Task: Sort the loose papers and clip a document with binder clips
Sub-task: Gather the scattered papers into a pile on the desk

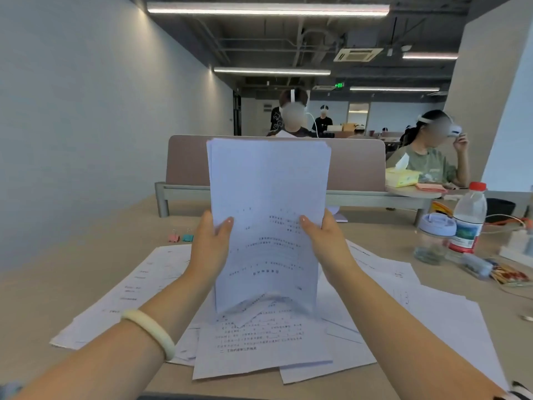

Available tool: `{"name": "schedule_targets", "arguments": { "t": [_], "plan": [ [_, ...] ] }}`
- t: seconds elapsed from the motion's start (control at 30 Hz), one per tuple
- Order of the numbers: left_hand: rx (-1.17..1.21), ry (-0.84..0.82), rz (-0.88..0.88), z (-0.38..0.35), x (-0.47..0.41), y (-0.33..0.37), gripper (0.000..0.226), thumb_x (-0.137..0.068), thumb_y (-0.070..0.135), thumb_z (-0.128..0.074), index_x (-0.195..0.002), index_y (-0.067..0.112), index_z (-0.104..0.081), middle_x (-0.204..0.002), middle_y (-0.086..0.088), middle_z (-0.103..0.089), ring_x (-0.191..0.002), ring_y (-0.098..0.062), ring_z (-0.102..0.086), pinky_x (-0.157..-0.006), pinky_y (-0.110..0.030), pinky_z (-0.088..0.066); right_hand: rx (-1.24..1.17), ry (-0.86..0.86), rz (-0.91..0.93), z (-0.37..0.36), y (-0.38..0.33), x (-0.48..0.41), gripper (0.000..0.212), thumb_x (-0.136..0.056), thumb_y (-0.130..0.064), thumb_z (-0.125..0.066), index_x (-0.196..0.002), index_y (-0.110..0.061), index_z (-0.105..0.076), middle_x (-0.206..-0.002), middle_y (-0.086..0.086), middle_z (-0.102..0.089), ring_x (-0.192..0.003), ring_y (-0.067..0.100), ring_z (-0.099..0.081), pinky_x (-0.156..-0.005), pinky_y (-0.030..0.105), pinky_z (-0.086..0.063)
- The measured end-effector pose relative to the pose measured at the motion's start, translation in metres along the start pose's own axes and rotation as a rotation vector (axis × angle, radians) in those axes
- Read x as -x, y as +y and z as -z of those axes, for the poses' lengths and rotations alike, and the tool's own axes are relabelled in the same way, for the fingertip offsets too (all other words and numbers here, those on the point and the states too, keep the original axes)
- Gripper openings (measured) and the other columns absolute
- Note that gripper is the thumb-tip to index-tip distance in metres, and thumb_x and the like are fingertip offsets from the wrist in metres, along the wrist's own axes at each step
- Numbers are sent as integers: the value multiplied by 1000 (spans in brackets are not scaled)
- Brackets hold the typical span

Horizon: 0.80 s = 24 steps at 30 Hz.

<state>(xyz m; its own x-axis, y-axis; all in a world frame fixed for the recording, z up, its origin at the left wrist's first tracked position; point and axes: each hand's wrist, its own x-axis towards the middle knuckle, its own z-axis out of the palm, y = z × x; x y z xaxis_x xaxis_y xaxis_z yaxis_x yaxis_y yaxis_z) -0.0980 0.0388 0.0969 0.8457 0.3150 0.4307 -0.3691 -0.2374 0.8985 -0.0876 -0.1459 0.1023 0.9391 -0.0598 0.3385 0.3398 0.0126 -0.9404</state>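
Looking at the stack of papers (268,215) first, I have it standing on end just in front of me, long axis near vertical, printed face toward the camera, top edges a little uneven. Its bottom edge is buckled upward in the middle and seems to press on the loose sheets (259,347) spread beneath it, though from this angle I cannot be sure it touches them. The left hand (212,243) pinches the stack's left edge about halfway up, thumb across the front, fingers hidden behind; the right hand (323,241) does the same on the right edge at much the same height; both are closed on the stack and carry nothing else.

I judge this to be the squaring step, levelling the edges before clipping; sorting looks only partly done, since many sheets lie fanned over the table (57,298) on both sides of the stack.

The next move turns on where the clips lie. The pink binder clip (174,237) and the teal binder clip (187,237) sit side by side on the table, beyond and to the left of the left hand, near it and well apart from the right hand; so the left hand is the nearer one to fetch a clip, while the right would have to hold the stack alone; the top short edge, where I would expect a clip to go, points upward, away from them. A water bottle (468,223) stands far off to the right.
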Motion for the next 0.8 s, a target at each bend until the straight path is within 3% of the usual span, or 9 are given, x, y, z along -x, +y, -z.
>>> {"name": "schedule_targets", "arguments": {
  "t": [0.1,0.17,0.27,0.33,0.4,0.5,0.6,0.73,0.8],
  "plan": [
    [-11,-13,-70,-4,4,6,15,-95,22,-50,-107,18,-43,-94,13,-52,-87,-5,-52,-66,-18,-42,-23,4,19,6,-4,-9,29,-92,-17,-58,-117,-25,-45,-101,-12,-60,-90,5,-60,-74,23,-49],
    [-68,-48,-7,-6,12,-12,17,-95,24,-50,-107,18,-39,-99,7,-51,-97,-14,-52,-73,-26,-39,41,-3,-33,9,9,-5,40,-87,-17,-65,-122,-21,-47,-111,-6,-62,-99,13,-62,-81,30,-51],
    [-126,-91,114,-10,27,-39,14,-97,22,-44,-108,14,-38,-96,3,-51,-103,-26,-53,-67,-29,-38,113,-15,-79,12,37,10,27,-86,-9,-60,-103,-29,-58,-102,-5,-66,-103,20,-61,-84,35,-50],
    [-115,-109,123,-13,30,-44,24,-99,18,-39,-122,13,-37,-109,3,-50,-105,-21,-50,-80,-28,-37,129,-7,-110,14,47,13,32,-89,-3,-51,-93,-34,-55,-93,-13,-62,-96,15,-59,-82,31,-46],
    [-133,-123,109,-15,29,-43,30,-100,17,-36,-130,13,-34,-114,5,-47,-102,-16,-46,-83,-27,-34,151,-13,-133,14,45,13,33,-91,-4,-46,-97,-35,-54,-95,-14,-62,-96,13,-58,-84,31,-43],
    [-219,-112,50,-20,30,-45,13,-100,20,-33,-112,15,-37,-104,1,-51,-91,-18,-47,-77,-28,-35,213,-24,-151,19,46,10,26,-94,-9,-42,-100,-30,-55,-101,-8,-61,-100,16,-55,-89,32,-43],
    [-299,-129,-17,-31,33,-38,9,-100,22,-34,-99,15,-40,-82,-1,-53,-68,-20,-48,-58,-30,-34,274,-5,-162,43,40,6,22,-92,-11,-41,-106,-19,-56,-102,-5,-63,-101,19,-60,-83,32,-49],
    [-249,-167,95,-63,31,-28,21,-97,12,-38,-116,16,-46,-101,0,-54,-80,-16,-51,-59,-23,-37,419,-79,-249,105,40,-4,19,-92,-10,-49,-91,-28,-57,-93,-4,-65,-81,12,-61,-67,25,-50],
    [-287,-215,172,-82,34,-30,19,-95,10,-37,-110,16,-45,-102,-2,-54,-74,-12,-51,-56,-24,-35,571,-51,-322,144,57,-9,16,-90,-16,-59,-105,-18,-57,-105,6,-64,-87,17,-59,-76,31,-51]
  ]
}}
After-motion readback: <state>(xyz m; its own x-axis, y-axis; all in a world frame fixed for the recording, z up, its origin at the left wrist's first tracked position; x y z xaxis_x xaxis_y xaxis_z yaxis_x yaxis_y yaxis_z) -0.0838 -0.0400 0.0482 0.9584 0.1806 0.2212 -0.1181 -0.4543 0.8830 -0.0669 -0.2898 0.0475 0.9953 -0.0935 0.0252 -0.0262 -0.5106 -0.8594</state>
